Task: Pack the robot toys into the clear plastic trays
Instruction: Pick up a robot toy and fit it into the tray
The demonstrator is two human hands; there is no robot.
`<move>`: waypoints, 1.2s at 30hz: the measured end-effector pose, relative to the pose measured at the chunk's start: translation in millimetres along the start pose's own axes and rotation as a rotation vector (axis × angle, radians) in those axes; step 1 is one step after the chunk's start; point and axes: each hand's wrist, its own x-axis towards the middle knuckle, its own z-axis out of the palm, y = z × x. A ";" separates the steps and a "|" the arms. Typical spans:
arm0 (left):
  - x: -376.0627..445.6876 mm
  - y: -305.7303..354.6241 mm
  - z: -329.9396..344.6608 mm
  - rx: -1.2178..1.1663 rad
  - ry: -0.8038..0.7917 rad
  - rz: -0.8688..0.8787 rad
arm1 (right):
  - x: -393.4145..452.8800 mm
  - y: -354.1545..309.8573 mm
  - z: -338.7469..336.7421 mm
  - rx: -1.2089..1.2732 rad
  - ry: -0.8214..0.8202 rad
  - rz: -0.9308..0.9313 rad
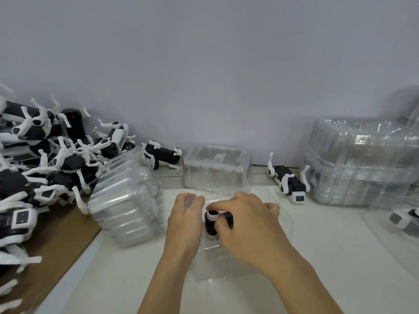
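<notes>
A clear plastic tray (284, 219) lies on the white table in front of me. Inside it sits a black and white robot toy (212, 224), mostly hidden under my fingers. My right hand (243, 220) is curled over the toy and grips it from above. My left hand (186, 216) holds the tray's left rim, fingers curled round the clear plastic. Another robot toy (288, 180) lies on its back to the right, legs up.
A heap of robot toys (45, 159) fills the left side on brown cardboard. A stack of clear trays (127, 200) lies on its side beside it. An upright clear tray (216, 168) stands behind my hands, a taller stack (362, 164) at right. A packed tray (403, 223) lies at the far right.
</notes>
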 end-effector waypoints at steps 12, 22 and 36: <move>-7.3 8.6 -4.2 0.582 -0.059 0.625 | 10.9 31.0 -28.9 0.434 0.248 0.137; -17.4 14.6 -3.1 0.991 -0.394 0.384 | 9.3 36.1 -34.7 0.532 0.335 0.198; -15.1 16.4 -3.3 0.776 -0.194 0.437 | 12.7 50.6 -60.6 0.706 0.713 0.269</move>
